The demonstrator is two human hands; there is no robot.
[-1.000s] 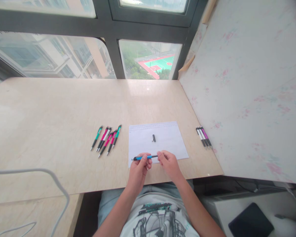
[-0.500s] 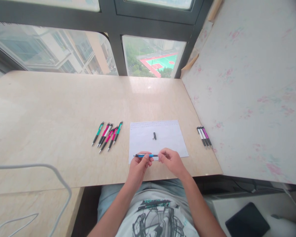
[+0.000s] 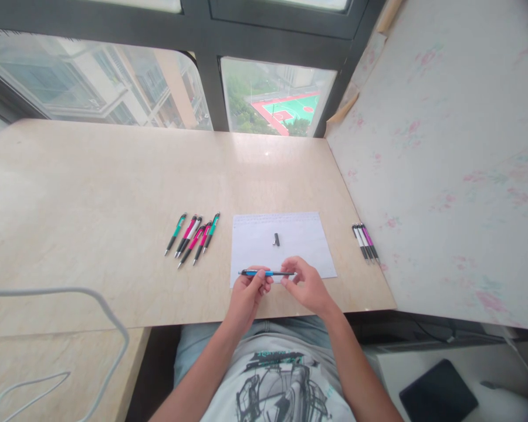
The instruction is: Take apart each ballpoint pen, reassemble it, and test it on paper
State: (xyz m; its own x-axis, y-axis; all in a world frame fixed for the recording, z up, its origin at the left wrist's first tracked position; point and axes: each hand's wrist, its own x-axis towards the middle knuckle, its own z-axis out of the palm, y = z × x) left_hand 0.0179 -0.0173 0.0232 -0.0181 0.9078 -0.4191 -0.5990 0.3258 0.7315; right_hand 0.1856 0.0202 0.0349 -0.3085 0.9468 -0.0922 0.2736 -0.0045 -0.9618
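A blue pen [image 3: 268, 273] lies level in my left hand [image 3: 247, 293], pinched between thumb and fingers, over the near edge of the paper. Its slim dark end points right, toward my right hand [image 3: 307, 284]. That hand has its thumb and fingers apart around the pen's end; I see no grip on it. The white sheet of paper [image 3: 250, 246] carries lines of writing along its top. On the sheet rests a short black piece, like a pen's grip sleeve [image 3: 277, 239], with a small silvery bit beside it.
Several green, pink and white pens [image 3: 193, 240] lie left of the paper. At the right, by the flowered wall [image 3: 422, 176], white and purple pens [image 3: 365, 243] lie side by side. A white cable [image 3: 92, 299] curves over the table [image 3: 114, 187] at lower left.
My right thumb and fingers have come apart from the pen's right end, which now shows between them. My left hand keeps its hold on the pen.
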